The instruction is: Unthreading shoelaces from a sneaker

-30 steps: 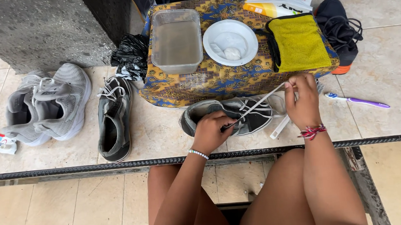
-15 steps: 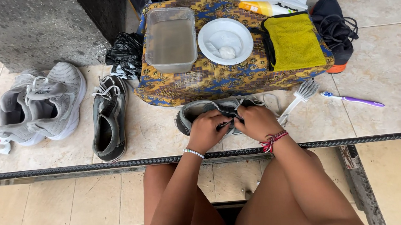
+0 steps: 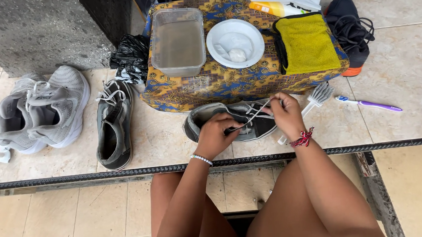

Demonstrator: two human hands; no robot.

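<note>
A dark grey canvas shoe (image 3: 206,118) lies on its side on the tiled ledge in front of me. My left hand (image 3: 215,134) rests on its upper and pinches the white shoelace (image 3: 255,114) near the eyelets. My right hand (image 3: 285,115), with a red string bracelet at the wrist, grips the lace's other stretch and holds it taut above the shoe. The matching dark shoe (image 3: 114,123) stands apart to the left.
A patterned cloth (image 3: 204,82) behind the shoe carries a clear plastic tub (image 3: 177,40) of water, a white bowl (image 3: 235,42) and a yellow towel (image 3: 307,43). A pair of grey sneakers (image 3: 42,111), a white brush (image 3: 319,95), a purple toothbrush (image 3: 370,105) and a black bag (image 3: 128,57) lie around.
My right hand pulled the lace out high to the right, came back down to the shoe, and now draws the lace taut again just above it. My left hand stayed on the shoe.
</note>
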